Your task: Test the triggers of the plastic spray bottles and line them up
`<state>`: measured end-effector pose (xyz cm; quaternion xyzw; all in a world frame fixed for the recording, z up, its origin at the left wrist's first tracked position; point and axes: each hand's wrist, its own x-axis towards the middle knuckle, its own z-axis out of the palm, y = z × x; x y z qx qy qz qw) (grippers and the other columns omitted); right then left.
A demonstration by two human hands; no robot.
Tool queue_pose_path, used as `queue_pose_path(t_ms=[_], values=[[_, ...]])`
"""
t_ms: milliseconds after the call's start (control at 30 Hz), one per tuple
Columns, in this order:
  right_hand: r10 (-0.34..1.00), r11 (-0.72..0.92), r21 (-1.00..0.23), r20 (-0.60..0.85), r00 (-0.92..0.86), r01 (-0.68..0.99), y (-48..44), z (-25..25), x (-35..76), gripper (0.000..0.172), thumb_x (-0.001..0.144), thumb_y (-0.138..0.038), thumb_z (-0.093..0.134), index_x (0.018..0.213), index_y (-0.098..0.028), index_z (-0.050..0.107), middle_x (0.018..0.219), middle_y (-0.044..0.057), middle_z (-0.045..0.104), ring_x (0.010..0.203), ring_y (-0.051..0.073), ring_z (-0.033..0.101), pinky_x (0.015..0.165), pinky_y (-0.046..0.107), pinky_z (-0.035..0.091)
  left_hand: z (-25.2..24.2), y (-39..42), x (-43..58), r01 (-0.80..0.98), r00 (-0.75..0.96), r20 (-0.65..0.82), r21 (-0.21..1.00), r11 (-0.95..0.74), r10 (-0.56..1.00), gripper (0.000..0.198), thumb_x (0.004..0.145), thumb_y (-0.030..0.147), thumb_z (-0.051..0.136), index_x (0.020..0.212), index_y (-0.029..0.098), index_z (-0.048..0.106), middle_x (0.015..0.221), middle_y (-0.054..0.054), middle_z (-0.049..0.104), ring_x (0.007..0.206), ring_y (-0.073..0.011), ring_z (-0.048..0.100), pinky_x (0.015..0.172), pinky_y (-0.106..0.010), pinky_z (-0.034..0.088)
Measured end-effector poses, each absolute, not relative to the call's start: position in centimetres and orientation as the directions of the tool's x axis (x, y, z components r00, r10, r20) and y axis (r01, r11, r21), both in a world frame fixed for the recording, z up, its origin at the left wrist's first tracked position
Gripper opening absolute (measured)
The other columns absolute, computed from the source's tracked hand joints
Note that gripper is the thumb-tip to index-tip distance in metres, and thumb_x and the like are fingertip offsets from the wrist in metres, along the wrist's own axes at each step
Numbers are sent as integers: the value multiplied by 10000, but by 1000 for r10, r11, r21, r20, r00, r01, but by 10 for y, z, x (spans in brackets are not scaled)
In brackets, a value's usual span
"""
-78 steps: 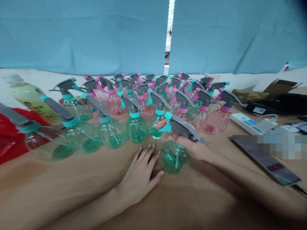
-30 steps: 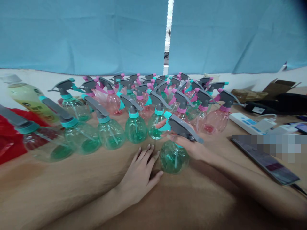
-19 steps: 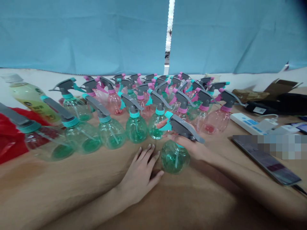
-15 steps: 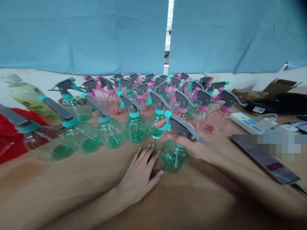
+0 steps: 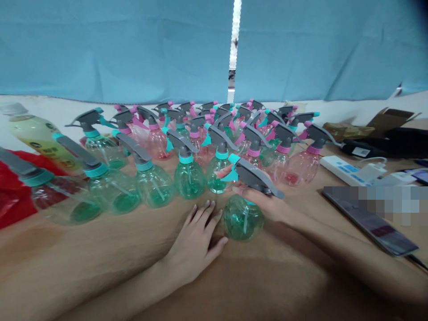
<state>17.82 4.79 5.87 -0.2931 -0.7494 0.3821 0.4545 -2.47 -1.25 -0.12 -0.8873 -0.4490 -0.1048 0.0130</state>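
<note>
My right hand [image 5: 264,200] is closed round the neck of a green spray bottle [image 5: 243,218] with a grey and turquoise trigger head. That bottle stands upright at the front of the group, its nozzle pointing left. Flat on the wooden table lies my left hand [image 5: 197,240], open with fingers spread, just left of the held bottle and holding nothing. Beyond my fingers is a row of clear green spray bottles [image 5: 189,180] with turquoise collars. Pink spray bottles [image 5: 302,167] with pink collars stand behind and to the right.
At the left, a yellowish drink bottle [image 5: 43,138] stands behind a red bag [image 5: 16,191]. A phone [image 5: 371,223] with a cable lies at the right, near a white power strip [image 5: 344,169] and an open cardboard box [image 5: 391,125]. A blue cloth [image 5: 133,49] hangs behind.
Both hands and the held spray bottle stay where they were. The view has only shifted very slightly.
</note>
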Motion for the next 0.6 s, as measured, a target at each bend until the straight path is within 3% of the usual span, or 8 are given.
queue_pose_path(t_ms=[167,467,600], values=[[779,522,-851,452,-435,50,47,61,178,398,821,-165,529,1171,-343,598,926,-9,623,655,141,518,638,278,452,1,-13,-24,801,578,178,61,-596,796,539,965,460,429,1368,103,442,1453,-174,412,1366,-300,330,1088,-511,291],[790,514,-854,438,-428,75,48,57,179,392,830,-201,526,1200,-315,587,934,7,639,665,150,548,649,288,469,-1,-13,-24,801,573,197,72,-595,795,528,962,461,426,1364,119,447,1462,-164,403,1360,-304,340,1089,-512,288],[774,521,-851,440,-455,62,49,59,180,441,786,-148,518,1189,-312,592,833,-14,633,596,139,522,625,283,461,-1,-13,-24,800,579,189,58,-598,793,531,967,464,426,1369,118,444,1459,-162,409,1367,-295,330,1093,-505,285]])
